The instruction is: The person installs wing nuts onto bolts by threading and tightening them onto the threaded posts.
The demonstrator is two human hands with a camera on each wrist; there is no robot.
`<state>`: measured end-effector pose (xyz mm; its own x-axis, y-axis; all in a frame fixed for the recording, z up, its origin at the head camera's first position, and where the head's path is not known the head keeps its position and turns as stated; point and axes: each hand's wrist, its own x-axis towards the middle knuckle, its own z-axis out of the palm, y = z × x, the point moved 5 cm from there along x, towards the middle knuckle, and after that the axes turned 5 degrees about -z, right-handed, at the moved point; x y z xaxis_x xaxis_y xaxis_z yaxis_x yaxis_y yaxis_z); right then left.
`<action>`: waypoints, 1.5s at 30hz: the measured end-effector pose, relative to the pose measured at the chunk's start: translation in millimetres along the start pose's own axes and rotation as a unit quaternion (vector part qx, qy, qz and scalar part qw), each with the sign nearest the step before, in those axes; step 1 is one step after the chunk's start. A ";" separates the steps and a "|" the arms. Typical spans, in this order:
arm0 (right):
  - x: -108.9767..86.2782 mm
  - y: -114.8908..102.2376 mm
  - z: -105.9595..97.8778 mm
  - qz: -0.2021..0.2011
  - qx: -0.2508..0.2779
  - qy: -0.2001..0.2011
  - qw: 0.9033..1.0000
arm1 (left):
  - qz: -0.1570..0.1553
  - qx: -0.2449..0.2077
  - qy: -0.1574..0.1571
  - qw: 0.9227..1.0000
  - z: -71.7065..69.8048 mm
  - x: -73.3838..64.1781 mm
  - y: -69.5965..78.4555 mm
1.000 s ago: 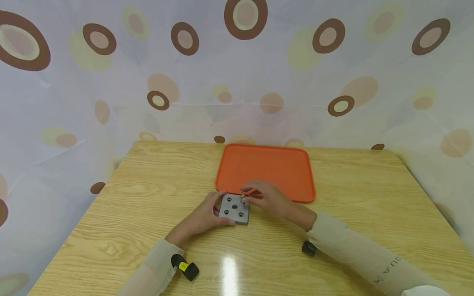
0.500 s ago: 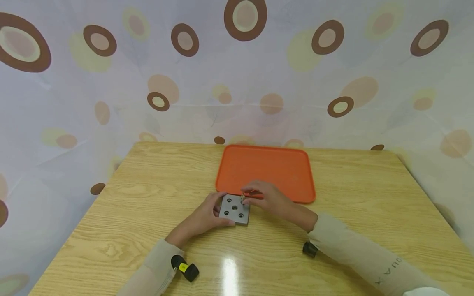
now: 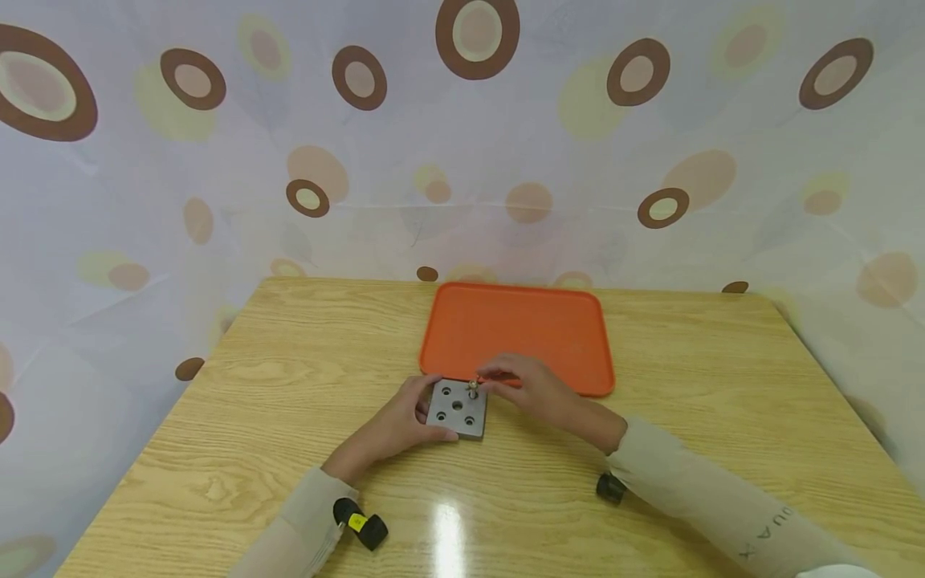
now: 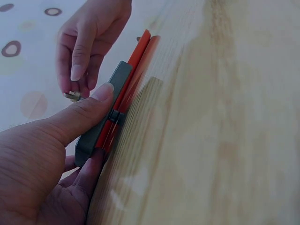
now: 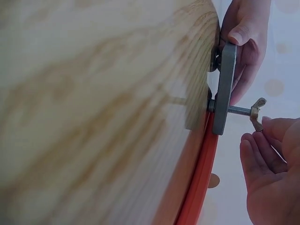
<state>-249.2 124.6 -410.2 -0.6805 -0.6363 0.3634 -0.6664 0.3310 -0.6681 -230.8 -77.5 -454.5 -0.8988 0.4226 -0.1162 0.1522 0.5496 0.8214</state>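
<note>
My left hand (image 3: 400, 420) grips the left side of a grey square metal plate (image 3: 448, 425), its thumb on the near edge. Several holes show in the plate's face. From its far right hole rises a threaded bolt (image 5: 240, 110), with a brass-coloured wing nut (image 5: 255, 114) near its free end, apart from the plate. My right hand (image 3: 538, 391) is beside the wing nut, fingers parted and loosely bent. Its fingertips are at the wing's lower tip in the right wrist view, perhaps touching it. In the left wrist view the plate (image 4: 103, 112) stands edge-on under the left thumb.
An orange tray (image 3: 520, 329) lies just behind the plate on the wooden table (image 3: 325, 337). A patterned cloth (image 3: 506, 160) hangs behind and around the table. Black wrist devices (image 3: 361, 522) are worn on both sleeves.
My right hand has drawn slightly right, its fingers no longer around the wing nut, which now shows more fully. The left hand and the plate have stayed in place.
</note>
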 end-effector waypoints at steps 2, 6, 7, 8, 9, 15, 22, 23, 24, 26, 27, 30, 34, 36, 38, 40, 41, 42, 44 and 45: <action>-0.8 0.3 -0.5 0.006 0.002 -0.001 1.000 | -0.001 0.000 -0.001 1.000 0.1 -0.1 0.1; -2.0 -0.2 -1.9 0.025 0.014 -0.004 1.000 | -0.005 -0.002 -0.002 1.000 0.2 -0.4 0.5; -2.2 -0.4 -2.3 0.031 0.015 -0.005 0.999 | -0.005 -0.003 -0.002 1.000 0.2 -0.5 0.7; -2.3 -0.3 -2.4 0.032 0.015 -0.005 0.999 | -0.006 -0.003 -0.002 1.000 0.3 -0.5 0.8; -2.4 -0.4 -2.7 0.033 0.013 -0.006 0.999 | -0.005 -0.002 -0.002 1.000 0.3 -0.6 1.0; -2.2 3.2 -2.6 0.031 -0.001 -0.003 1.000 | -0.002 -0.004 -0.003 1.000 0.3 -0.5 1.3; -1.9 0.5 -2.0 0.018 -0.010 0.002 1.000 | -0.004 -0.005 -0.004 1.000 -0.2 -0.2 1.0; -1.7 0.3 -1.9 0.014 -0.011 0.002 1.000 | -0.004 -0.004 -0.004 1.000 -0.3 -0.4 1.1; -1.7 0.0 -1.6 0.011 -0.013 0.002 1.000 | -0.003 -0.003 -0.003 1.000 -0.3 -0.5 1.3; -1.0 -0.8 -0.8 0.006 -0.013 0.002 1.000 | -0.004 -0.003 -0.003 1.000 -0.2 -0.7 1.2; -0.6 -1.1 -0.4 0.006 -0.012 0.003 1.000 | -0.003 -0.003 -0.003 1.000 -0.1 -0.6 1.2; 0.6 -2.3 1.0 -0.005 -0.014 0.005 1.000 | -0.001 -0.006 -0.004 1.000 0.1 -0.3 1.3; 1.4 -2.8 2.8 -0.008 -0.013 0.012 1.000 | -0.002 -0.008 -0.003 1.000 0.0 0.0 1.0; 1.1 -2.2 3.5 0.003 -0.009 0.016 1.000 | -0.003 -0.007 -0.002 1.000 -0.1 0.2 0.6; 0.9 -1.2 4.2 0.014 -0.006 0.018 1.000 | -0.005 -0.007 -0.001 1.000 -0.1 0.2 0.1; 0.6 -0.1 4.5 0.023 -0.003 0.019 1.000 | -0.006 -0.007 -0.002 1.000 -0.1 0.4 -0.3; 0.7 0.5 4.7 0.026 -0.001 0.018 0.999 | -0.007 -0.006 -0.002 1.000 -0.1 0.5 -0.5; 0.6 1.1 4.8 0.028 0.000 0.018 0.999 | -0.007 -0.005 -0.001 1.000 -0.1 0.6 -0.6; 0.6 1.5 4.8 0.028 0.001 0.017 0.999 | -0.009 -0.004 -0.002 1.000 -0.1 0.7 -0.9; 0.7 1.7 5.0 0.028 0.000 0.016 0.999 | -0.008 -0.003 -0.001 1.000 -0.1 0.9 -0.9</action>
<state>-249.3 121.3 -414.3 -0.7264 -0.5941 0.3454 -0.6264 0.3657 -0.6884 -231.8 -77.7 -455.3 -0.9003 0.4150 -0.1315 0.1348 0.5530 0.8222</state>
